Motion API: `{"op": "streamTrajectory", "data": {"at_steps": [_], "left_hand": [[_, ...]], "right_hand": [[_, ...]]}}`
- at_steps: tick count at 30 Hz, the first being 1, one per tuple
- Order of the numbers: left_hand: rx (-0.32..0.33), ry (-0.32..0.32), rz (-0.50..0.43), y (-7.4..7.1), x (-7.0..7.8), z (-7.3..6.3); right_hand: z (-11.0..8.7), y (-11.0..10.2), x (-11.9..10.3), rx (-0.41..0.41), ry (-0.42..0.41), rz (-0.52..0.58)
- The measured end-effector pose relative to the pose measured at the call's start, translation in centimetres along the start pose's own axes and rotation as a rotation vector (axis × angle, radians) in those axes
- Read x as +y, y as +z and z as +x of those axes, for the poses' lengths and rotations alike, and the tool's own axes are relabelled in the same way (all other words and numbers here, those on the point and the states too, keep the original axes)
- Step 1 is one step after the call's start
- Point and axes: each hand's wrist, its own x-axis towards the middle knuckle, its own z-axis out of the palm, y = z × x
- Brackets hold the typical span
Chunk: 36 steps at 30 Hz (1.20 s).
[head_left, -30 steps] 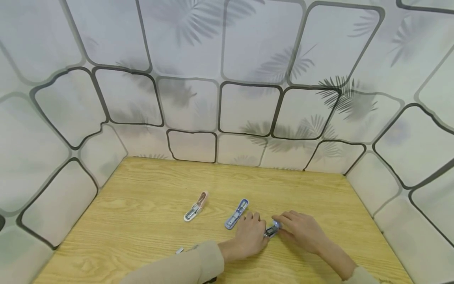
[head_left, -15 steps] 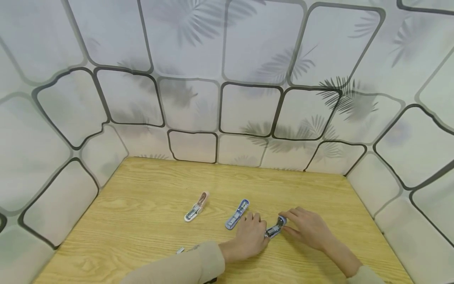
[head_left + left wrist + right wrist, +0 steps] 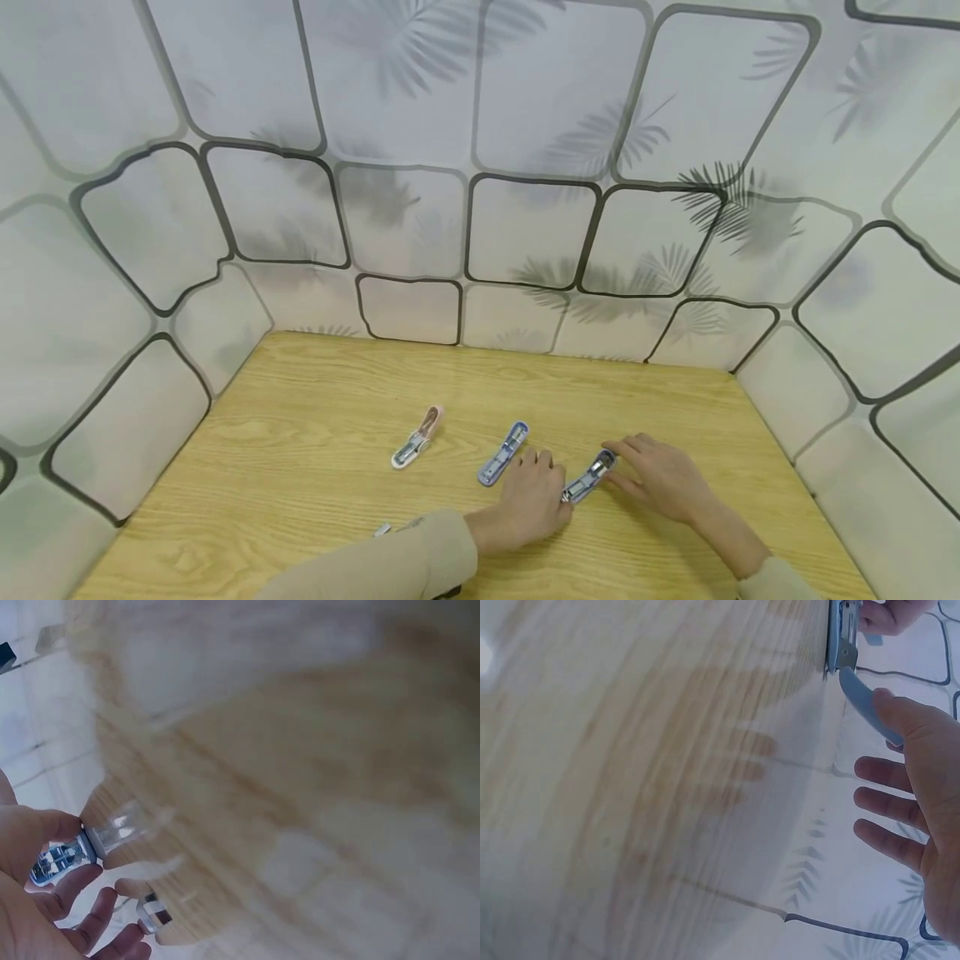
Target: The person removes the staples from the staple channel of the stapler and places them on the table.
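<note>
A small blue stapler (image 3: 588,477) lies between the two hands with its top swung back, showing the metal inside. My left hand (image 3: 528,500) pinches its near end between thumb and forefinger, as the left wrist view shows too. The thumb and forefinger of my right hand (image 3: 663,479) hold the blue top (image 3: 864,705) at the other end. The other right fingers are spread apart in the right wrist view. Just left of my left hand a second blue stapler (image 3: 502,454) lies opened out. Further left is a pink and white stapler (image 3: 416,439), also opened out.
A small silver piece (image 3: 382,529) lies beside the left sleeve (image 3: 375,560), partly hidden by it. Patterned cloth walls (image 3: 525,233) stand at the back and sides of the wooden table (image 3: 300,400).
My right hand has moved a little to the right, swinging the stapler's top open and back until its inside shows. The left hand has kept its hold on the near end.
</note>
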Motion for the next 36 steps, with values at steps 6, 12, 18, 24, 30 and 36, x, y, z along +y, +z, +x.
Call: {"op": "streamTrajectory", "data": {"at_steps": [6,12,18,24,30,36], "left_hand": [[0.0,-0.005,0.01,0.0,-0.1,0.2],[0.019,0.012,0.032,0.0,-0.1,0.0],[0.046,0.027,0.063,0.2,-0.1,-0.1],[0.029,0.032,0.042,0.1,-0.2,-0.2],[0.04,0.039,0.043,0.1,-0.2,-0.3],[0.048,0.035,0.052,0.4,-0.3,-0.2]], "right_hand": [[-0.1,0.3,0.6,-0.03,0.008,-0.006],[-0.1,0.5,0.9,-0.075,0.033,0.004],[0.1,1.0,1.1,-0.093,0.044,0.017],[0.3,1.3,1.2,-0.069,0.022,0.025],[0.8,1.7,1.1,-0.067,0.04,0.051],[1.3,1.9,1.1,-0.038,0.013,0.049]]}}
